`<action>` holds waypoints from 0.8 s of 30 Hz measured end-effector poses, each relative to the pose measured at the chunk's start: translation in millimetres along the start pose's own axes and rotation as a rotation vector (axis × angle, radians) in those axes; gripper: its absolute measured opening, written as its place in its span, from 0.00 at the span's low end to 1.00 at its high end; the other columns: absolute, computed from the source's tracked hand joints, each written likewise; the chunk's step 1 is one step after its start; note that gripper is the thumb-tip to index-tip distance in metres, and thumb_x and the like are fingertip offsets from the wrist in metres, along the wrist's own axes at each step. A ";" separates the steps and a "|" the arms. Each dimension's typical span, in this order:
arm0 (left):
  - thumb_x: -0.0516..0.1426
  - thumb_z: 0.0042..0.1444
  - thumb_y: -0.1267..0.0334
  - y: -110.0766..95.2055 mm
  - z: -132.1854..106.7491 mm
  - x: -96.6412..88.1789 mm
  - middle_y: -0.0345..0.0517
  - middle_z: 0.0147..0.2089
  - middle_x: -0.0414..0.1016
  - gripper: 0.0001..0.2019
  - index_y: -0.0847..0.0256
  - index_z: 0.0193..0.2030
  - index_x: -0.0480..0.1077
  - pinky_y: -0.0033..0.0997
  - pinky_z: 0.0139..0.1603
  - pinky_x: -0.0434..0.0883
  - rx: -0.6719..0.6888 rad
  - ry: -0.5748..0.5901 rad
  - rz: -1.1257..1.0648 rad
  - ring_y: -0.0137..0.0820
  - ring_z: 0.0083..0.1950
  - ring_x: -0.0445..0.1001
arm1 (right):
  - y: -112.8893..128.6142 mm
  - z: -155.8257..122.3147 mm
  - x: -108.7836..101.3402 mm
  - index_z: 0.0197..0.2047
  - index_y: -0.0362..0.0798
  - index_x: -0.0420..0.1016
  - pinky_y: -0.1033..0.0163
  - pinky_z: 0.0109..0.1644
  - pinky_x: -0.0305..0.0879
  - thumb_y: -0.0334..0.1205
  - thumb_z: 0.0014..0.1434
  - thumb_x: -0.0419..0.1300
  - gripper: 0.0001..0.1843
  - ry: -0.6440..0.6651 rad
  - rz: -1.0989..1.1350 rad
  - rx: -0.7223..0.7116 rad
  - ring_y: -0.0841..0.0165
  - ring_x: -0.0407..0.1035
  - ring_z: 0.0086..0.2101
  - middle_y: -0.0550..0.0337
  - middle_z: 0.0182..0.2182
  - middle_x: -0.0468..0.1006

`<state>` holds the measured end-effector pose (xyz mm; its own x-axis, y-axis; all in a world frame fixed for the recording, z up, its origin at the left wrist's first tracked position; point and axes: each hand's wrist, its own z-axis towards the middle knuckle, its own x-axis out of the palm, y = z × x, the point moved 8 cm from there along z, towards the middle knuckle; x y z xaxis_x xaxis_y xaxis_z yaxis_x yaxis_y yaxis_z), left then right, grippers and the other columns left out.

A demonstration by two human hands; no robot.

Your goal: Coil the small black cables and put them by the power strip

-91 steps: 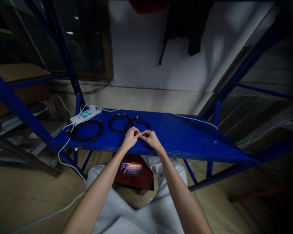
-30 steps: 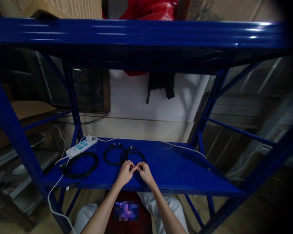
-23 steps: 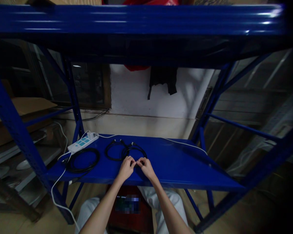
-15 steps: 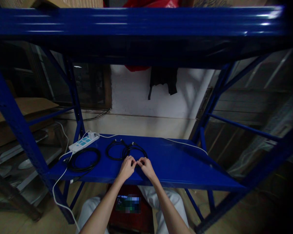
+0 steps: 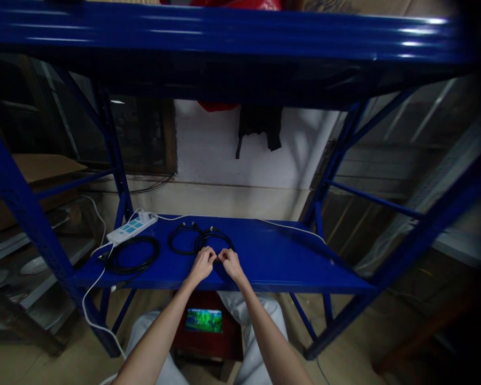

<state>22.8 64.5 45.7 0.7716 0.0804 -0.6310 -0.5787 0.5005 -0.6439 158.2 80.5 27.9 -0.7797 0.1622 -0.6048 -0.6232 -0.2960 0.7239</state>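
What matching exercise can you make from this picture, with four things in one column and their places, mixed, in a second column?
Things:
1. power strip
2. phone
3. black cloth
4. left hand

Places:
A. hanging on the white wall
B. below the blue shelf, on a red stool
C. next to the right hand, at the small cable coil
D. at the back left corner of the shelf

Pairs: 1-D, 2-B, 3-A, 4-C.
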 end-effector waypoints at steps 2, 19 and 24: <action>0.52 0.62 0.70 1.3 0.2 -0.9 0.45 0.38 0.72 0.07 0.59 0.33 0.68 0.36 0.49 0.66 0.005 -0.016 -0.018 0.36 0.45 0.70 | -0.5 -0.6 0.0 0.26 0.49 0.74 0.64 0.37 0.55 0.35 0.55 0.55 0.09 0.003 0.027 -0.010 0.64 0.67 0.32 0.58 0.26 0.75; 0.49 0.69 0.62 -10.9 0.1 -3.6 0.48 0.41 0.74 0.12 0.60 0.38 0.72 0.39 0.53 0.68 0.076 -0.004 -0.107 0.36 0.47 0.71 | -20.1 -14.3 -53.0 0.36 0.47 0.74 0.59 0.51 0.62 0.45 0.66 0.45 0.20 -0.493 0.207 0.127 0.60 0.69 0.42 0.50 0.38 0.76; 0.50 0.69 0.59 -8.8 -11.7 -22.1 0.51 0.55 0.72 0.14 0.57 0.55 0.71 0.44 0.62 0.67 0.089 -0.013 -0.004 0.38 0.59 0.69 | -31.2 -12.2 -51.1 0.47 0.45 0.73 0.59 0.52 0.62 0.33 0.60 0.46 0.17 -0.449 0.004 0.227 0.60 0.69 0.44 0.45 0.46 0.73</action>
<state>7.7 48.3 60.2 0.7777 0.0889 -0.6223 -0.5500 0.5756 -0.6051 218.2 70.0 32.2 -0.7007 0.5653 -0.4353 -0.5787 -0.0935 0.8101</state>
